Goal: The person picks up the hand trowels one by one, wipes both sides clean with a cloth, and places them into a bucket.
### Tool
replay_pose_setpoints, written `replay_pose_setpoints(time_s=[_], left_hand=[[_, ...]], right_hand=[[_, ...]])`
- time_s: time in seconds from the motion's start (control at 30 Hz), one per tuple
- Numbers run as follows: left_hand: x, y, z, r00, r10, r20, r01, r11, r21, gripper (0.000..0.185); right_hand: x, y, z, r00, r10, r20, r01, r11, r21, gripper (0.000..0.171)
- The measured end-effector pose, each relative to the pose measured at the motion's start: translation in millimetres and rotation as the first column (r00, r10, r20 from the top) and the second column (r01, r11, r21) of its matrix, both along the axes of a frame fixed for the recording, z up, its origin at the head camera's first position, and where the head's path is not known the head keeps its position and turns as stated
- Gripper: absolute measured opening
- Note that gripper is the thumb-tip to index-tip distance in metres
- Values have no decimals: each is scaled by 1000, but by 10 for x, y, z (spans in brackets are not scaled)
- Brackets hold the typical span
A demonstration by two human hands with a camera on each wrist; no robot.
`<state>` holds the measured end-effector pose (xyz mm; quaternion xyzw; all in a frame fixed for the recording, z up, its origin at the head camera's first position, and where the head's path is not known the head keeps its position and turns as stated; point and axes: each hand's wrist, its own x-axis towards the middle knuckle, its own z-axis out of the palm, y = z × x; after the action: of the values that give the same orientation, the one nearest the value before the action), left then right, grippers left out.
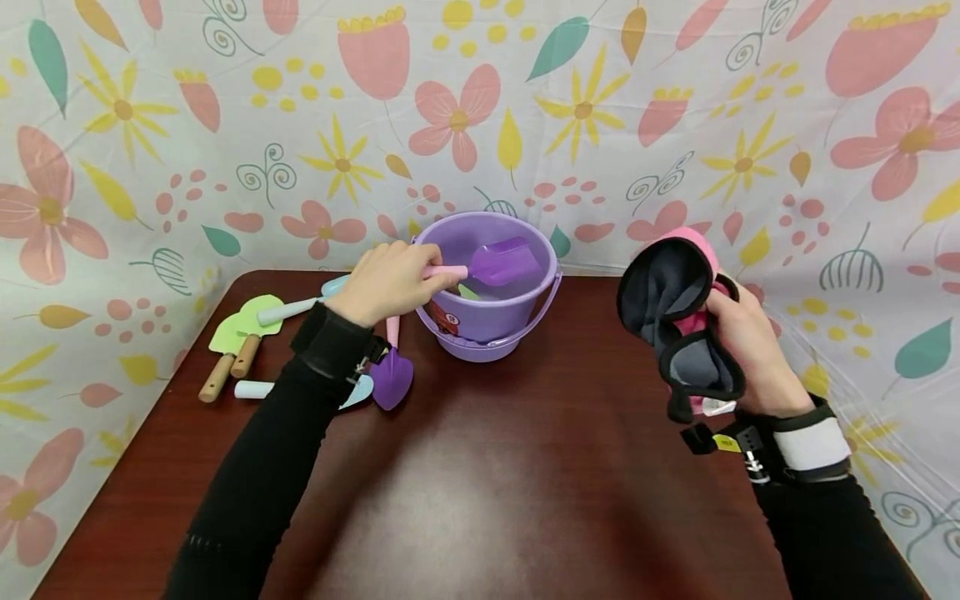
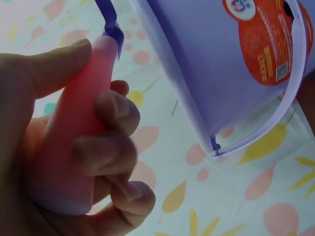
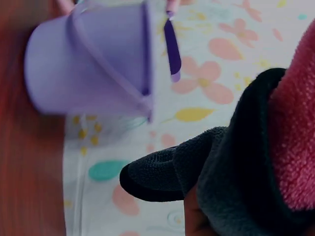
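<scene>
My left hand (image 1: pixel 386 282) grips the pink handle (image 2: pixel 74 132) of a purple toy shovel (image 1: pixel 501 260), whose scoop hangs over the open purple bucket (image 1: pixel 536 292). The bucket's side carries an orange label (image 2: pixel 263 37) in the left wrist view. My right hand (image 1: pixel 753 354) holds a pink and dark grey fleece cloth (image 1: pixel 678 321) up at the right of the table, away from the bucket. In the right wrist view the cloth (image 3: pixel 246 162) fills the lower right and the bucket (image 3: pixel 88 59) is blurred at upper left.
Left of the bucket lie a purple trowel (image 1: pixel 392 379), two green tools with wooden handles (image 1: pixel 240 333) and a pale blue tool (image 1: pixel 288 310). The dark brown table (image 1: pixel 480 483) is walled by a floral cloth backdrop (image 1: pixel 480 108).
</scene>
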<state>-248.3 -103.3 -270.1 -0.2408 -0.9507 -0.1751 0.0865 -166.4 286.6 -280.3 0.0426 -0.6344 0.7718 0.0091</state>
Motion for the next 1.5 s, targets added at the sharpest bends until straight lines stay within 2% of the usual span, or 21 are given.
replay_pose_setpoints(time_s=[0.1, 0.2, 0.23, 0.3, 0.43, 0.47, 0.5, 0.63, 0.7, 0.87, 1.0, 1.17, 1.3, 1.5], left_hand=[[-134, 100, 49, 1000, -12, 19, 13, 998, -68, 44], [-261, 210, 65, 999, -14, 47, 21, 989, -149, 44], [-300, 246, 63, 998, -9, 59, 19, 984, -177, 44], [-370, 307, 53, 997, 4, 74, 13, 972, -234, 44], [-475, 404, 24, 994, 27, 104, 8, 946, -323, 38], [-492, 422, 21, 994, 33, 108, 6, 940, -341, 37], [-507, 439, 15, 993, 38, 111, 5, 933, -359, 35], [-541, 495, 8, 991, 48, 122, 8, 907, -421, 35], [-536, 520, 10, 992, 43, 120, 16, 895, -446, 36], [-495, 580, 8, 994, 36, 104, 19, 876, -483, 36], [-482, 617, -20, 995, 46, 87, 3, 871, -491, 33], [-489, 621, -64, 993, 54, 109, 7, 871, -491, 30], [-473, 631, -65, 989, 50, 136, 23, 874, -485, 31], [-549, 650, -111, 975, 83, 208, 34, 863, -503, 30]], right_hand=[[15, 73, -92, 998, -42, -41, 46, 993, 106, 15], [48, 134, -215, 993, -84, -87, 102, 969, 226, 21], [59, 152, -257, 991, -93, -100, 118, 952, 282, 23], [76, 188, -332, 986, -109, -130, 155, 893, 422, 25], [101, 266, -438, 979, -98, -181, 195, 718, 668, 29], [108, 288, -455, 979, -89, -184, 194, 693, 695, 29], [113, 308, -468, 979, -80, -185, 190, 674, 714, 30], [135, 373, -503, 983, -64, -175, 174, 645, 744, 31], [138, 400, -518, 980, -60, -191, 187, 612, 769, 30], [124, 454, -568, 963, -55, -265, 260, 460, 849, 29], [132, 481, -637, 957, -69, -281, 285, 380, 880, 29], [136, 493, -757, 960, -72, -270, 279, 313, 908, 33], [142, 475, -869, 973, -107, -207, 228, 267, 936, 38], [113, 453, -998, 981, -130, -141, 168, 222, 960, 43]])
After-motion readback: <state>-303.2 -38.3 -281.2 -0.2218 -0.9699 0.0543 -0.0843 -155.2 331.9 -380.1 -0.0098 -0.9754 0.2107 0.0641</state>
